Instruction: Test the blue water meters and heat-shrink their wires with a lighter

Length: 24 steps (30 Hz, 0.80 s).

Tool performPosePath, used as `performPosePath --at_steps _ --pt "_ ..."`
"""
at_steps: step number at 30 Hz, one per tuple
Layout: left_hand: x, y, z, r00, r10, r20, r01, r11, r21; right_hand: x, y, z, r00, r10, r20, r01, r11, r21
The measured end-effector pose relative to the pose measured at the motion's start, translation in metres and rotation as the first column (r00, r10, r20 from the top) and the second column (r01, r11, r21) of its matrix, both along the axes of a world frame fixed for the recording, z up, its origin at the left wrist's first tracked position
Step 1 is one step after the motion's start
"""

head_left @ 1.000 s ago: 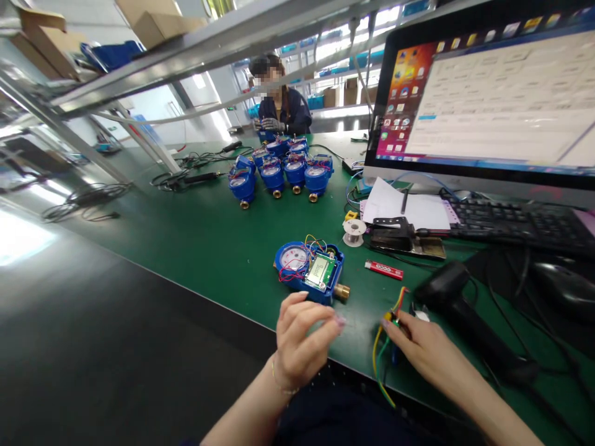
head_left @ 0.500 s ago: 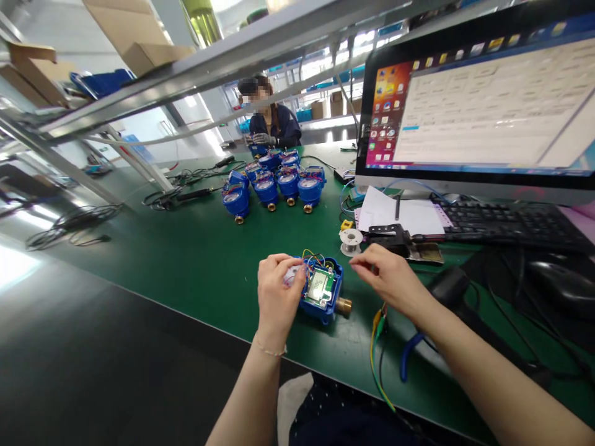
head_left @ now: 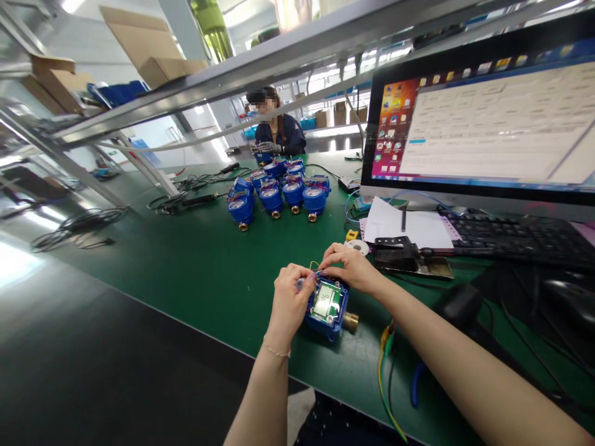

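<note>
Wires (head_left: pixel 317 271) at the left grip (head_left: pixel 290 294)

An assembly workshop: clustered blue round-faced meters (head_left: pixel 292 194) on a green-topped workbench (head_left: pixel 199 266), a dark-clothed, gloved worker (head_left: pixel 292 135) on its far side.

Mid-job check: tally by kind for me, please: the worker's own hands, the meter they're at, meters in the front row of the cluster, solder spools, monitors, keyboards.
Own hands: 2, left hand and right hand
Blue meter at the hands: 1
Front-row meters: 4
Solder spool: 1
Monitor: 1
Keyboard: 1
Total: 10
</note>
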State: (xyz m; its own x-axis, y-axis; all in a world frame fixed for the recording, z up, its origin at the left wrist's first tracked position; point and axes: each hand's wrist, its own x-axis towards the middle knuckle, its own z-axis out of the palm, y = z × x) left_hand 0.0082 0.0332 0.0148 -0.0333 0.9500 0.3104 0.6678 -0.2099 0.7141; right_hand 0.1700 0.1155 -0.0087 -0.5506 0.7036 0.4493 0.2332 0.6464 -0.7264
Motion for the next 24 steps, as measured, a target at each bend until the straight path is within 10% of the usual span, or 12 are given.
performPosePath --at_steps 16,24 --pt "-0.005 0.0 -0.006 0.977 -0.063 0.206 0.073 0.996 -0.044 0.009 -0.006 0.01 0.983 0.179 0.026 -0.178 0.983 -0.039" --pt "-0.008 -0.008 -0.007 0.98 -0.135 0.149 0.139 0.99 -0.019 0.016 -0.007 0.02 0.973 0.009 0.229 0.012 0.996 -0.09"
